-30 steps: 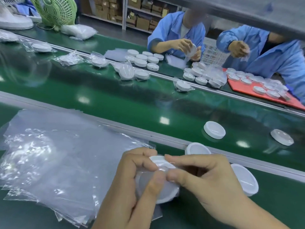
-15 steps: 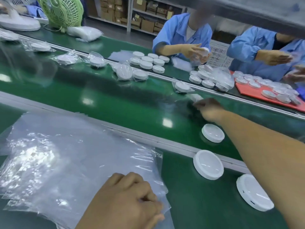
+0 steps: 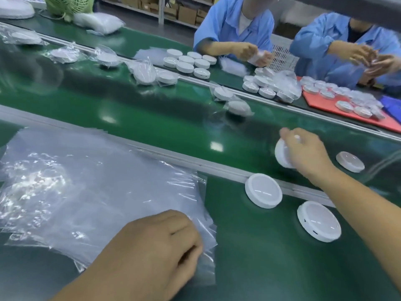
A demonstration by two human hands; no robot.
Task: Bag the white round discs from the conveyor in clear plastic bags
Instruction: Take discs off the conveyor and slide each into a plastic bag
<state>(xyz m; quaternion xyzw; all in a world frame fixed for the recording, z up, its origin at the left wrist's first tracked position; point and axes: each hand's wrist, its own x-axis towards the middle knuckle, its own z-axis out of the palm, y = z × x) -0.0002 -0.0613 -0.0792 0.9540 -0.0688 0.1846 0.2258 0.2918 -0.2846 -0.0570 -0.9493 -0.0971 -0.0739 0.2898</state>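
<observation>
My right hand (image 3: 303,153) grips a white round disc (image 3: 282,156) tilted on edge over the green conveyor belt (image 3: 152,118). My left hand (image 3: 156,246) rests with curled fingers on the near right corner of a stack of clear plastic bags (image 3: 86,192) and pinches a bag's edge. Two bare discs lie on the near green bench, one (image 3: 263,190) by the metal rail and one (image 3: 318,220) to its right. Another bare disc (image 3: 350,161) lies on the belt right of my right hand. A freshly bagged disc (image 3: 237,107) sits on the belt further out.
Several bagged discs (image 3: 144,72) lie along the belt's far side. Across it, two people in blue coats (image 3: 236,25) handle discs, with piles of discs (image 3: 191,61) and a red tray (image 3: 351,111) before them. A metal rail (image 3: 173,157) separates my bench from the belt.
My right hand left the bagged disc far out on the belt, drew back and picked up a bare disc. My left hand stayed on the bag stack.
</observation>
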